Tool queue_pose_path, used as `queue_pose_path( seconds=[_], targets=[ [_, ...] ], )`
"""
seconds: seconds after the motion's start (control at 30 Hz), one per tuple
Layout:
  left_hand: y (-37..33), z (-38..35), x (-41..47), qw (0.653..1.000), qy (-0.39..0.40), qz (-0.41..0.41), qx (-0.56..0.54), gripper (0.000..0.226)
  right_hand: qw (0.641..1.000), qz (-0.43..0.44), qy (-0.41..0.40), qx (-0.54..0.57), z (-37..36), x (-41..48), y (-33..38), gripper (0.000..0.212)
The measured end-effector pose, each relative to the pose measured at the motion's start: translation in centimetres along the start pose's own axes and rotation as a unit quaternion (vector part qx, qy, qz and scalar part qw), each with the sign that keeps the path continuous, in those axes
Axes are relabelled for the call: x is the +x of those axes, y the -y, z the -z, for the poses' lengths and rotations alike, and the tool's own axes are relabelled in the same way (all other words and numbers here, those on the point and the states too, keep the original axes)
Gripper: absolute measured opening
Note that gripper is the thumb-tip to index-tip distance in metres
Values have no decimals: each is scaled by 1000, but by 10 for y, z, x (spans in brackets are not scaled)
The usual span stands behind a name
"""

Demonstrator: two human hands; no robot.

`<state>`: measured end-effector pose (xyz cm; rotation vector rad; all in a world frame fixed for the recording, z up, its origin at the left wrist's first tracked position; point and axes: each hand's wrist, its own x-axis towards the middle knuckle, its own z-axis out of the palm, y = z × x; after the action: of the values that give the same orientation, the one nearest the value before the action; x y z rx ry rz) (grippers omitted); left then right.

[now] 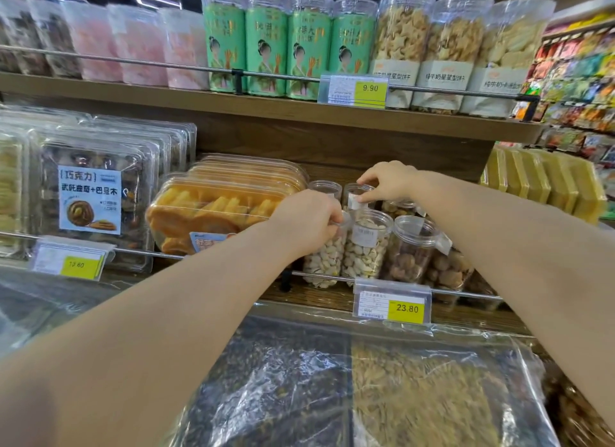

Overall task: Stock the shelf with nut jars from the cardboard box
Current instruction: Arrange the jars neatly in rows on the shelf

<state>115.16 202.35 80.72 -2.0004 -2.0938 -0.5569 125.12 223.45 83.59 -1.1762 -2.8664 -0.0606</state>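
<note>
Several clear nut jars stand on the middle shelf [312, 295] behind a metal rail. My left hand [307, 218] grips the lid of the front left pistachio jar [324, 260]. Beside it stands a second pistachio jar [366, 243], then jars of brown nuts [412, 247]. My right hand [389, 180] reaches further back and pinches the rim of a rear jar [357, 197] with a white label. Another rear jar [325, 188] stands to its left. The cardboard box is not in view.
Trays of orange pastries [213, 213] sit left of the jars, boxed cookies [96, 193] further left. Tall snack jars [299, 47] line the upper shelf. A price tag reading 23.80 [392, 302] hangs on the rail. Plastic-covered bulk bins [332, 396] lie below.
</note>
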Motion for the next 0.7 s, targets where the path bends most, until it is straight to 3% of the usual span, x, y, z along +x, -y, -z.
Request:
queue_pose_path(
  seconds=[0.27,0.53,0.7],
  targets=[
    [-2,1,-3,1000,-2,11,-6,21,999,19,-46,-11,-10,-7,-2,34],
    [1,6,-5,999,34,14,-31,33,998,20,-58,-9,-2,-28,7,42],
    [-1,9,-37,997,-58,-11,-50,30,992,60,-95,53,6,-59,32,34]
  ],
)
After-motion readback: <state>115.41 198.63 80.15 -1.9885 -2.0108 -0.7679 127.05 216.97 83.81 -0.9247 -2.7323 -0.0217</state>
